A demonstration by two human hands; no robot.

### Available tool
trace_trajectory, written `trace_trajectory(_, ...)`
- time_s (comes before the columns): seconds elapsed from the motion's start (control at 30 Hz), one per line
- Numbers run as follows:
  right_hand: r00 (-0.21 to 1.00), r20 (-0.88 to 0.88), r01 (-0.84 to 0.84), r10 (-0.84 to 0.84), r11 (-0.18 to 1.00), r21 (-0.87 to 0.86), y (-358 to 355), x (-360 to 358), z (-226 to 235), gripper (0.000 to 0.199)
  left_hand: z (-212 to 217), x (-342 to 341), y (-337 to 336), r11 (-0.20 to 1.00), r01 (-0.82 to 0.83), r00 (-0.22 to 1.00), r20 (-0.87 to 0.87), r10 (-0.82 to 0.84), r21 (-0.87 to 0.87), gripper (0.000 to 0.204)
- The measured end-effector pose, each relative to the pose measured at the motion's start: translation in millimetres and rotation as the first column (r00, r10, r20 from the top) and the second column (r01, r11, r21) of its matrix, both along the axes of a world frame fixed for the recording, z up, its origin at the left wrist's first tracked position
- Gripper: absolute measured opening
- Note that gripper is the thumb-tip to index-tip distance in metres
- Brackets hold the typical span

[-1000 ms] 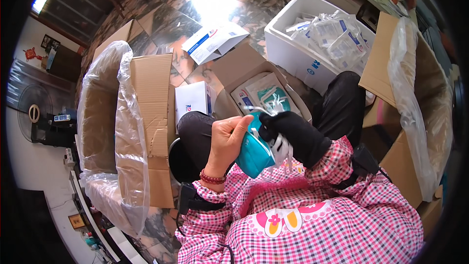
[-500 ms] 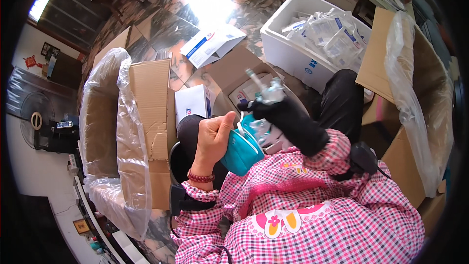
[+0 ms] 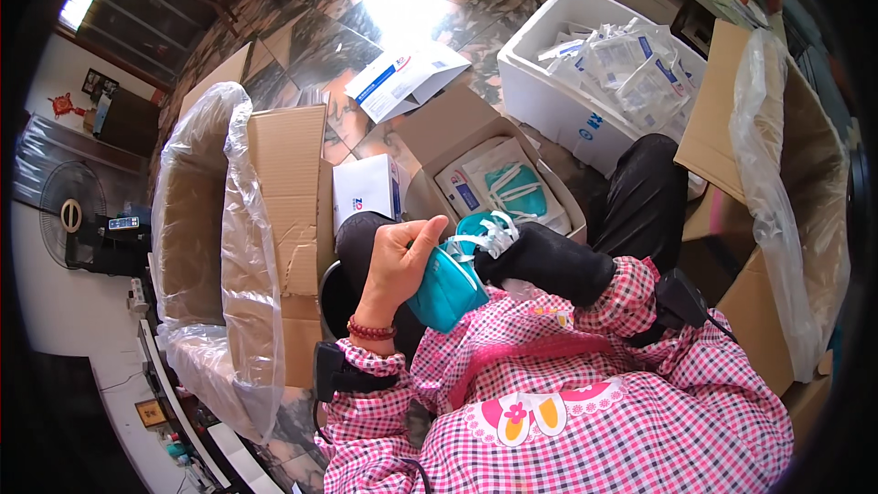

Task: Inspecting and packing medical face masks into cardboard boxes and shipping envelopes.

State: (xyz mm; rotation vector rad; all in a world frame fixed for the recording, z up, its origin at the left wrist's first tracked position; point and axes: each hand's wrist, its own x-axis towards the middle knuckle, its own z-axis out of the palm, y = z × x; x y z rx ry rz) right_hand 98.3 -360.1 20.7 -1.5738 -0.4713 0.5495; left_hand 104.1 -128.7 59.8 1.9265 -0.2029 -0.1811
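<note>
My bare left hand [image 3: 402, 261], a red bead bracelet at its wrist, grips a teal face mask [image 3: 446, 291] just above my lap. Against it my right hand [image 3: 535, 261], in a black glove, is closed around a bunch of white elastic straps [image 3: 497, 233] by the mask's upper end; its fingertips are mostly hidden. Just beyond both hands stands an open carton [image 3: 450, 123]. Inside it, another teal mask with white straps [image 3: 517, 190] lies on flat clear packets [image 3: 462, 190].
A white foam box [image 3: 562, 114] full of clear packets stands far right. Large plastic-lined cardboard boxes flank me at left [image 3: 283, 165] and right [image 3: 713, 110]. Beside the carton sits a small white box [image 3: 364, 190]; behind it lies an opened white-and-blue box [image 3: 402, 82].
My right hand has come down from above the carton to the mask in my left hand. The carton's packets and teal mask now show. My left hand stays nearly in place.
</note>
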Motion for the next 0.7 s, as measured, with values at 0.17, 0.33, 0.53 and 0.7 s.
trace_trajectory(0.17,0.849,-0.526,0.334,-0.049,0.822,0.462,8.1,-9.5,27.2,0.022,-10.6,-2.4,-9.3,0.981,-0.109,0.990,-0.112,0.091,-0.160,0.047)
trace_trajectory(0.33,0.905,-0.407,0.308,-0.122,0.848,0.432,2.1,-18.0,13.9,0.026,-13.2,-1.4,-23.7,0.984,-0.156,0.988,-0.025,0.154,-0.086,0.050)
trace_trajectory(0.53,0.802,-0.410,0.498,-0.435,0.865,0.056,-19.1,-32.6,40.5,0.018,-17.6,11.6,65.6,0.750,-0.607,0.780,-0.015,0.626,-0.261,0.052)
trace_trajectory(0.7,0.894,-0.060,0.430,-0.445,0.811,0.396,-135.9,-25.2,4.9,0.027,59.9,9.3,131.5,0.649,-0.712,0.614,0.211,0.760,-0.268,0.049)
